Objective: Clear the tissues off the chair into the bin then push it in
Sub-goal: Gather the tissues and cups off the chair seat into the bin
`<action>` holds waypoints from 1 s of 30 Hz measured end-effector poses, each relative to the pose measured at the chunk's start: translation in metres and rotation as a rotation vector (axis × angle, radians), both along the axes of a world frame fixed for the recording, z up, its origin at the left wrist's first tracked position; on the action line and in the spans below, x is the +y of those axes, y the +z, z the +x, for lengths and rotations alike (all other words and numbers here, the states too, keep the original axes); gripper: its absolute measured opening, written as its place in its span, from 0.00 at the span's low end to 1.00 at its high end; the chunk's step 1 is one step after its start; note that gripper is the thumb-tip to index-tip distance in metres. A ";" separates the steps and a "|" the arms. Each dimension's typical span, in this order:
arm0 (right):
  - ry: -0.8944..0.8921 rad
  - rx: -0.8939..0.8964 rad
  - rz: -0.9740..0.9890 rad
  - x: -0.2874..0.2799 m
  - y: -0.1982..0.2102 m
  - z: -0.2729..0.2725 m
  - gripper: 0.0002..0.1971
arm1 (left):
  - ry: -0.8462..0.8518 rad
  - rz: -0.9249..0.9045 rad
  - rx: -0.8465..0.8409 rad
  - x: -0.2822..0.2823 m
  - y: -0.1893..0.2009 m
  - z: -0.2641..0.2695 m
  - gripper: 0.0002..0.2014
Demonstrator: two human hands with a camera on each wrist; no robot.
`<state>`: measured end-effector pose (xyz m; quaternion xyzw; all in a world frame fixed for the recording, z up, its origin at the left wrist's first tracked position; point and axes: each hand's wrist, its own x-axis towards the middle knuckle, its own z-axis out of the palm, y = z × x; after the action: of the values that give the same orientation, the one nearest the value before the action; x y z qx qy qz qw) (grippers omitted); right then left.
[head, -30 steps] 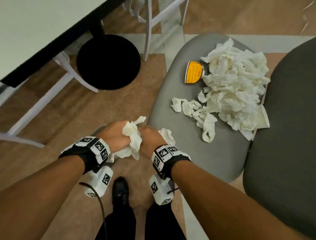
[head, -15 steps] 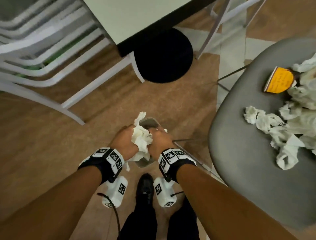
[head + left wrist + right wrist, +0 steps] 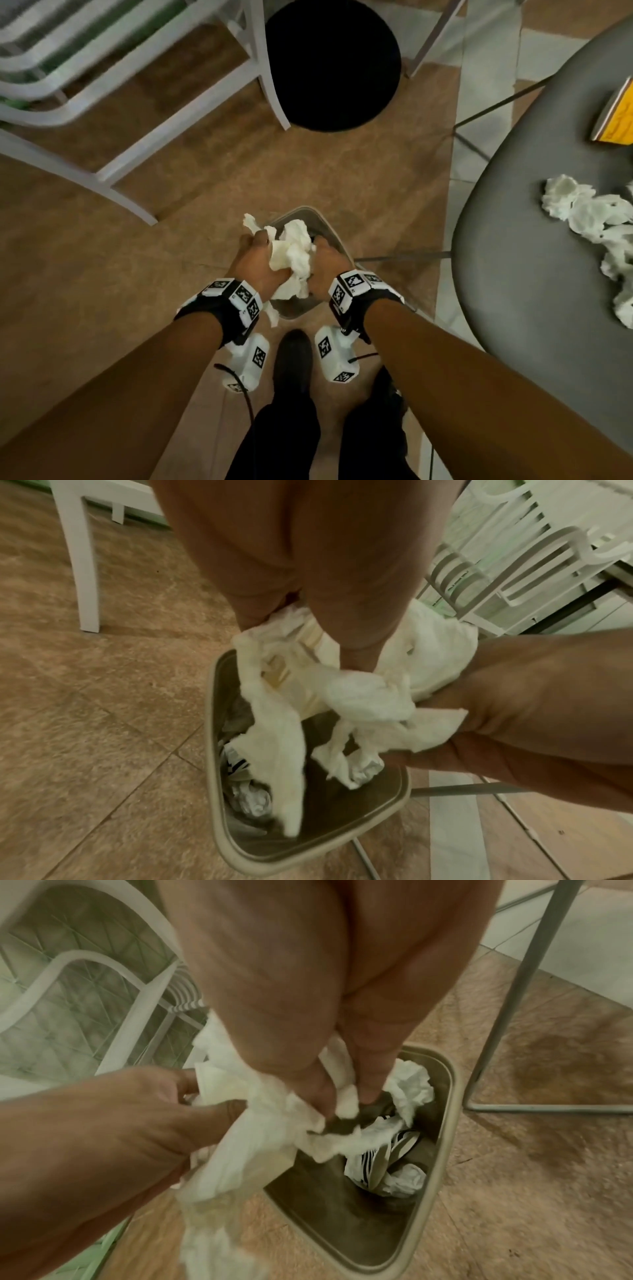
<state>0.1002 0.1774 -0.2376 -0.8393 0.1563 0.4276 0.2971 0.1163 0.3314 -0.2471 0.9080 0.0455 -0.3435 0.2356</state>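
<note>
L hand (image 3: 255, 262) & R hand (image 3: 327, 269) both grip one tissue wad (image 3: 291, 258) directly over bin (image 3: 337, 240). More tissues (image 3: 589, 212) on chair (image 3: 513, 274).

- A round black table base (image 3: 332, 65) sits on the brown floor (image 3: 102, 257) at the far side.
- White chair frames (image 3: 85, 68) stand far left.
- An orange card (image 3: 616, 120) lies far right.
- A black shoe (image 3: 294, 359) is near, central.

Dim, warm indoor light, no glare. Motion blur at head-view edges, esp. white chair frames (image 3: 102, 85). Wrist views soft, grainy, strongly fisheye-bent.
</note>
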 end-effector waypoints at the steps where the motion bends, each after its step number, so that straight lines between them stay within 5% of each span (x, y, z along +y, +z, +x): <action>1: 0.027 0.038 0.011 -0.002 0.000 0.000 0.47 | 0.000 0.009 0.008 0.000 -0.002 0.001 0.36; 6: 0.064 0.081 0.010 -0.014 0.010 -0.006 0.50 | -0.060 -0.049 0.054 -0.001 -0.006 0.003 0.41; 10: 0.069 0.015 -0.061 -0.020 0.012 -0.013 0.46 | -0.116 -0.098 0.005 -0.005 0.001 0.005 0.33; 16: 0.110 -0.037 0.054 -0.045 0.063 -0.020 0.21 | -0.252 -0.013 -0.043 -0.033 0.047 0.018 0.22; 20: 0.057 -0.098 0.024 -0.086 0.106 -0.014 0.12 | -0.367 0.026 -0.127 -0.091 0.107 0.031 0.15; 24: -0.143 -0.243 -0.005 -0.153 0.160 -0.015 0.13 | -0.419 -0.094 -0.214 -0.166 0.144 0.036 0.21; 30: -0.355 -0.308 -0.324 -0.288 0.166 -0.072 0.19 | -0.625 -0.245 -0.326 -0.309 0.156 0.012 0.24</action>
<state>0.0285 -0.1102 -0.0716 -0.8904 0.3202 0.2059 0.2495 0.1285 0.0224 -0.0912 0.8859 -0.3136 -0.2525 0.2305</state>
